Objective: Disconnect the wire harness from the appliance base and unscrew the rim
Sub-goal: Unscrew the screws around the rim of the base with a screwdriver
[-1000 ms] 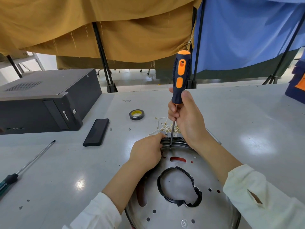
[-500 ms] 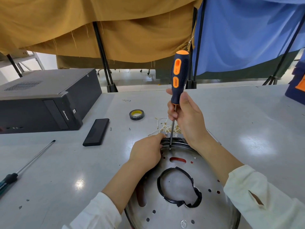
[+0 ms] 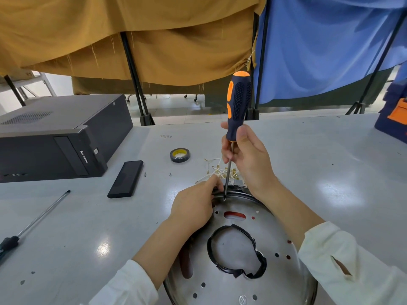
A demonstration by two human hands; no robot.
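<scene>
Tabletop (image 3: 308,172) base (image 3: 275,227) beneath right hand (image 3: 246,159)

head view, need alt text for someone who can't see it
A right hand holds an orange-and-black screwdriver upright, its tip on a screw at the far rim of a round metal appliance base, while the left hand steadies that rim. A loose wire harness lies just beyond on the grey table.

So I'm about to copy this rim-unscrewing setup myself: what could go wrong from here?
1. The left hand grips the rim right beside the screwdriver tip; a slip could jab the fingers.
2. The right hand holds only the handle's bottom end, so the upright driver may wobble and cam out of the screw.
3. A freed screw could roll into the wire harness just behind the base.
</scene>
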